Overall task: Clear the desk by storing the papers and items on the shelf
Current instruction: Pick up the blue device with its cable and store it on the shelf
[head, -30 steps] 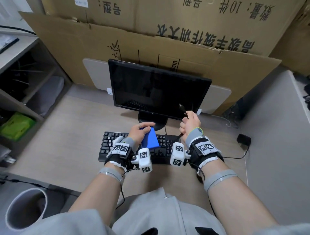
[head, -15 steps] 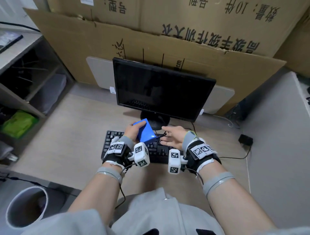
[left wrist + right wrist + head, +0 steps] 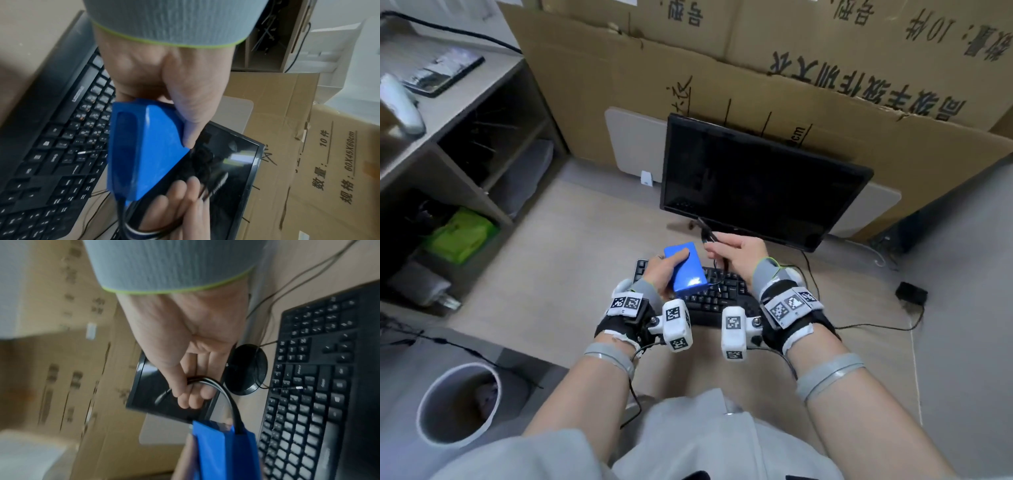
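Note:
A blue box-shaped pack (image 3: 686,270) (image 3: 144,151) (image 3: 223,449) is held above the black keyboard (image 3: 717,294) by my left hand (image 3: 666,269) (image 3: 176,100), thumb across its top face. A black cable (image 3: 705,233) (image 3: 226,392) runs out of the pack's far end. My right hand (image 3: 736,250) (image 3: 189,378) pinches that cable between thumb and fingers just in front of the monitor (image 3: 760,181). The shelf unit (image 3: 458,137) stands at the left with open compartments.
A green packet (image 3: 460,236) lies in a lower shelf compartment; a dark tablet (image 3: 443,70) and a white object (image 3: 402,104) lie on the shelf top. Cardboard boxes (image 3: 791,75) rise behind the monitor. A black adapter (image 3: 911,293) lies at the right. A bin (image 3: 458,404) stands below left.
My right hand, spread open near the pack half a second ago, has taken hold of the cable. The left hand has tilted the blue pack flatter. The view has swung left toward the shelf.

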The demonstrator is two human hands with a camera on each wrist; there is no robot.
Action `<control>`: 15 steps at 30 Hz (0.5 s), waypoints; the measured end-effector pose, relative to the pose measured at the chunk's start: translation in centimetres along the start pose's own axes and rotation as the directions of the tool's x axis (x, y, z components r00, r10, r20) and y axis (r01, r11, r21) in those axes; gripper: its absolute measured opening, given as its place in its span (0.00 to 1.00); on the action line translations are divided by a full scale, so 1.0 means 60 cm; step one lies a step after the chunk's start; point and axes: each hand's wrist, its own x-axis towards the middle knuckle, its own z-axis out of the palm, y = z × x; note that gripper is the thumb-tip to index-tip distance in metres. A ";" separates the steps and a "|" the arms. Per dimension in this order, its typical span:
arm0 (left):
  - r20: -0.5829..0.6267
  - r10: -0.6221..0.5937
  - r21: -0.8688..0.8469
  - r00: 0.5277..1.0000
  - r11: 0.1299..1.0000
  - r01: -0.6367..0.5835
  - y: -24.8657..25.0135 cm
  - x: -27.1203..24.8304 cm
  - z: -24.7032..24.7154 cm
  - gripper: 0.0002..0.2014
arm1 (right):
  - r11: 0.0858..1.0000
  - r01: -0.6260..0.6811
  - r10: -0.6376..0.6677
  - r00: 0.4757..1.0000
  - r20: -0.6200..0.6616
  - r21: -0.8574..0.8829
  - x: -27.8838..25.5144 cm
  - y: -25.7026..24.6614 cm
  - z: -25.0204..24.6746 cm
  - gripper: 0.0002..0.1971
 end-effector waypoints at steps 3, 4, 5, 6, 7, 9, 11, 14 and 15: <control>0.119 0.056 -0.095 0.991 0.994 -0.044 0.005 -0.023 -0.008 0.24 | 0.964 0.086 -0.055 0.990 0.128 -0.251 -0.001 0.013 0.035 0.12; 0.196 0.052 -0.140 0.979 0.990 -0.025 0.007 -0.033 -0.003 0.21 | 0.954 0.107 -0.069 0.987 0.143 -0.280 -0.002 0.014 0.039 0.10; 0.227 0.059 -0.196 0.972 0.980 -0.014 0.008 -0.045 -0.004 0.18 | 0.943 0.129 -0.084 0.985 0.154 -0.308 -0.001 0.015 0.045 0.09; 0.203 0.074 -0.242 0.976 0.970 -0.023 0.004 -0.049 -0.011 0.19 | 0.933 0.142 -0.088 0.981 0.174 -0.330 -0.001 0.013 0.052 0.09; 0.145 0.094 -0.258 0.985 0.965 -0.054 0.000 -0.052 -0.018 0.21 | 0.928 0.149 -0.083 0.976 0.201 -0.341 0.001 0.011 0.058 0.10; -0.012 0.154 -0.244 0.988 0.958 -0.152 -0.003 -0.056 -0.036 0.26 | 0.916 0.168 -0.060 0.956 0.288 -0.365 0.003 0.014 0.073 0.11; -0.165 0.212 -0.209 0.963 0.947 -0.244 -0.007 -0.063 -0.055 0.20 | 0.893 0.209 -0.054 0.929 0.367 -0.398 -0.001 0.023 0.089 0.10; -0.260 0.288 -0.168 0.922 0.927 -0.336 -0.019 -0.071 -0.086 0.16 | 0.924 0.195 -0.056 0.921 0.386 -0.330 -0.004 0.042 0.106 0.10; -0.274 0.301 -0.173 0.913 0.919 -0.355 -0.020 -0.077 -0.094 0.17 | 0.935 0.170 -0.048 0.930 0.364 -0.312 -0.002 0.048 0.111 0.11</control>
